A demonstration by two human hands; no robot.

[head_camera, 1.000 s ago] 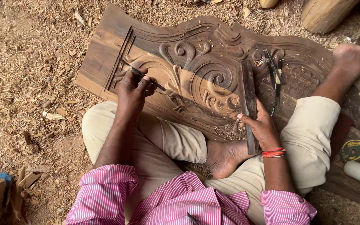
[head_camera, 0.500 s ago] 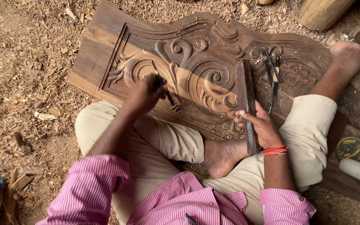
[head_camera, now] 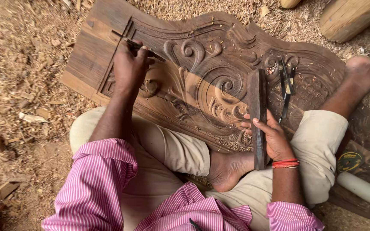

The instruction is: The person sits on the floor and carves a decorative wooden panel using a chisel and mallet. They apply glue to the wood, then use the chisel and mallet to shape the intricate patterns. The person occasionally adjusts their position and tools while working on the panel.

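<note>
1. Sitting cross-legged on the ground, the person has a large carved panel lying flat across the lap and the dirt, its scrolls and leaf shapes facing up.
2. The left hand rests on the panel's upper left part, fingers curled tight around a thin chisel whose tip lies along the straight groove of the border.
3. The right hand sits at the panel's lower edge, fingers wrapped around the lower part of a dark flat bar that stands roughly upright across the carving.
4. Red bangles circle the right wrist.
5. A few small tools lie loose on the panel, just right of the bar, near the bare foot stretched out at the right.
6. The other foot is tucked under the panel's lower edge.
7. The ground is packed earth covered thickly with shavings and chips; more chips dust the carving.
8. A pale log lies at the top right, past the panel.
9. A white tube and a round disc lie at the lower right, beside the knee.
10. Wood scraps lie at the lower left.
</note>
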